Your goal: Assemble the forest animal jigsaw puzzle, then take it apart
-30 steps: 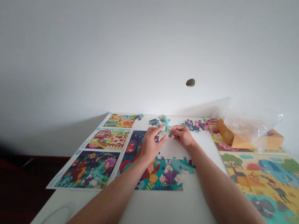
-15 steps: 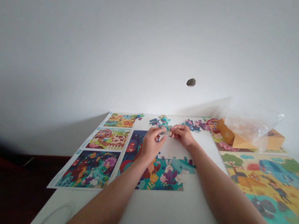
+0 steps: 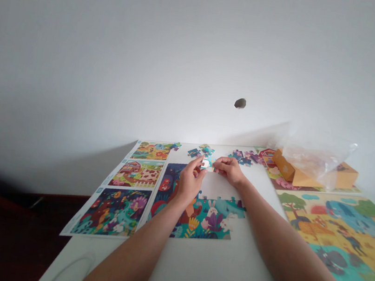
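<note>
Fingers of the left hand and right hand nearly met, each pinched narrow on a small jigsaw piece just right of and below frame centre; white and teal showed, but one piece or two could not be told.

Nearer on the bench, the night-scene puzzle lay part built: left side and lower rows joined, upper right portion bare, open tabs along the gap. Judged past half done.

Left over behind the hands: a teal cluster and a purple-blue cluster, loose. A few more pieces sat at the top corner of the picture sheet, left of centre.

Lower right: a savanna picture, seemingly complete. Above it, an orange box under a clear bag.
</note>
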Tool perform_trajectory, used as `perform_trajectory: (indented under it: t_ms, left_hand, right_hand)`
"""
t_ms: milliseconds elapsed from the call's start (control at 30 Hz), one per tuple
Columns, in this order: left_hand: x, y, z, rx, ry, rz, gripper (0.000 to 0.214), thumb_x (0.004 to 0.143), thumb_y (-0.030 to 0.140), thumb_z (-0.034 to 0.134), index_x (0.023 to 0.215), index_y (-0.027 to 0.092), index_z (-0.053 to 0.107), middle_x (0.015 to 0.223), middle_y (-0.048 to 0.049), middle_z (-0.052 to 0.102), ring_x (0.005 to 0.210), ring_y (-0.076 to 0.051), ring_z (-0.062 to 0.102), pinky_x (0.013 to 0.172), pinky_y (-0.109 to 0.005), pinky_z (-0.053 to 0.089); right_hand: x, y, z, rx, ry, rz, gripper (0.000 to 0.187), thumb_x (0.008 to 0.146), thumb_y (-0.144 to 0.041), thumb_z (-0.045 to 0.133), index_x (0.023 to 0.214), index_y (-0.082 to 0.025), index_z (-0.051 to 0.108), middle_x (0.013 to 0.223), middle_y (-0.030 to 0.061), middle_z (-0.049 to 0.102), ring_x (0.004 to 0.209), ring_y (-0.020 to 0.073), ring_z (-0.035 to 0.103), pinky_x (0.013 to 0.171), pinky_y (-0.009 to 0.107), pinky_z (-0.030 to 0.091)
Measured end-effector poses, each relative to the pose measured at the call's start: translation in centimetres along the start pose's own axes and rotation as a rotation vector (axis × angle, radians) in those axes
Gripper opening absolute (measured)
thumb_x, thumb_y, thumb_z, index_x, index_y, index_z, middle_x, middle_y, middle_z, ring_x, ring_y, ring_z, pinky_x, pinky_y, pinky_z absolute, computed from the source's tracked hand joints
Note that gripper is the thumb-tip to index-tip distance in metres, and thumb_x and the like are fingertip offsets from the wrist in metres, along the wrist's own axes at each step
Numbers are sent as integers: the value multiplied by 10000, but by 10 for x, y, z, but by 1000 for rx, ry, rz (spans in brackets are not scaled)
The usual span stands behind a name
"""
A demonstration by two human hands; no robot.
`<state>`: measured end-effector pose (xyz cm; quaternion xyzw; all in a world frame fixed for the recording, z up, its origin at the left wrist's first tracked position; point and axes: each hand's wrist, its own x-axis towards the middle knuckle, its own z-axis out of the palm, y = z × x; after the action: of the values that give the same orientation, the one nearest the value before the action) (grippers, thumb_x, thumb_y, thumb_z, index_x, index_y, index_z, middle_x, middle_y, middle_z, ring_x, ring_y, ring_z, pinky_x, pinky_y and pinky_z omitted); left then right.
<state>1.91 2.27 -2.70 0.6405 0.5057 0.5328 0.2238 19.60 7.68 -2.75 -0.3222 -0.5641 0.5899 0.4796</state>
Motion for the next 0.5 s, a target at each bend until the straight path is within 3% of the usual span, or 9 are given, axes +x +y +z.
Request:
perform_trajectory:
  t_ms: [500]
  left_hand:
    - [0,2,0,-6,-3,25,482,807,172,654,1282,231,599,855,-3,659,668,-100,555,652,-213,449]
  right_hand:
    - [-1,-3,2,9,-1,2,222,687,-333,753,625,-147,650,533,-11,579,430,57,339,437,229,186]
